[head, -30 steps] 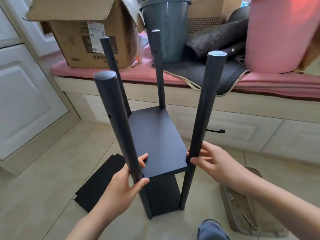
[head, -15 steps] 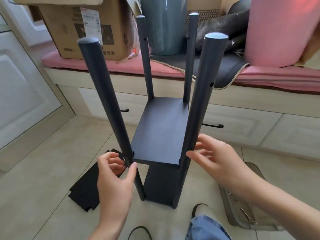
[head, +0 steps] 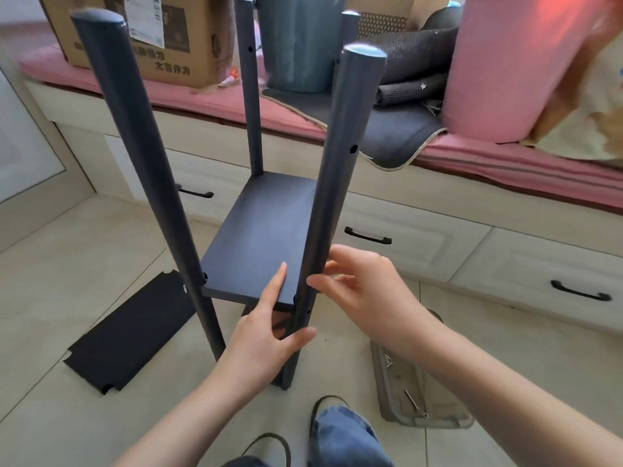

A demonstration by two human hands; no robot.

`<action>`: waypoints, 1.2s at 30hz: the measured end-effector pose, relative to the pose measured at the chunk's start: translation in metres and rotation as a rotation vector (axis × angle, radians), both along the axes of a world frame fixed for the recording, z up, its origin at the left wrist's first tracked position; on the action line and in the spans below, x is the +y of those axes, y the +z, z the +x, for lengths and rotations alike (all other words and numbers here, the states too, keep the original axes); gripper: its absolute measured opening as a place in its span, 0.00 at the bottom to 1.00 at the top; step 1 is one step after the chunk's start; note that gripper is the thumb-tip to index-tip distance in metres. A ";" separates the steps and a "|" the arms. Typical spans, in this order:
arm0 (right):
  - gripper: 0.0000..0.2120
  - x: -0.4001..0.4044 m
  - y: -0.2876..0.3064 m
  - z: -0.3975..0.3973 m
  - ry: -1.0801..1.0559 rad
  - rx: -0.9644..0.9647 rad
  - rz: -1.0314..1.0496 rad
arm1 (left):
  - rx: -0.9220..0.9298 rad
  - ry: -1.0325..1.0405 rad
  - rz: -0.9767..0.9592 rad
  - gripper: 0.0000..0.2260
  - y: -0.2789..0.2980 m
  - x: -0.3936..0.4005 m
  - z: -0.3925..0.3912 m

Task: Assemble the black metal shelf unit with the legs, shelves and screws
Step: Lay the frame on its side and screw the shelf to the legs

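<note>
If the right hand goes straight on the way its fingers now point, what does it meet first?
The near right leg. The right hand seems almost to touch it, just above the shelf, though depth is unclear.

The shelf (head: 266, 237) sits between four legs (head: 145, 170) that stand on the floor (head: 67, 264). The left hand (head: 263, 342) is at the near right leg (head: 337, 183), with one finger on the shelf. The right hand (head: 367, 291) touches that leg from the right. A board (head: 131, 332) lies on the floor to the left. A tray (head: 379, 375) with screws (head: 411, 399) lies to the right. Behind, a box (head: 188, 52) and a bucket (head: 300, 45) sit on a bench (head: 438, 203).
</note>
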State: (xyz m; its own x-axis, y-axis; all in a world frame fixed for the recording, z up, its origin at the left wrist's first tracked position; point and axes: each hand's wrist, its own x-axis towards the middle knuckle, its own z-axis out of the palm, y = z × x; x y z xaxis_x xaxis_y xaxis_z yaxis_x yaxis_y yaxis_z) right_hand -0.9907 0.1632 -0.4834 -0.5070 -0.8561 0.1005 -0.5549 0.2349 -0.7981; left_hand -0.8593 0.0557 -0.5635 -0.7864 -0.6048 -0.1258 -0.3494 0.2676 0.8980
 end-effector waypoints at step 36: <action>0.21 0.092 -0.303 -0.142 -0.310 -0.155 0.820 | 0.226 0.188 -0.159 0.27 -0.022 0.013 -0.040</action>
State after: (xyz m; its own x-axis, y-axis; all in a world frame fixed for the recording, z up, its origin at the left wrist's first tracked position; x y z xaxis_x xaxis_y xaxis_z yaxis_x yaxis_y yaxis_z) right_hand -1.1326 0.2549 -0.7859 -0.6848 -0.4507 -0.5727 -0.2708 0.8869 -0.3742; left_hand -0.8992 0.0691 -0.5854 -0.6562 -0.7401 0.1470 -0.2024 0.3604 0.9106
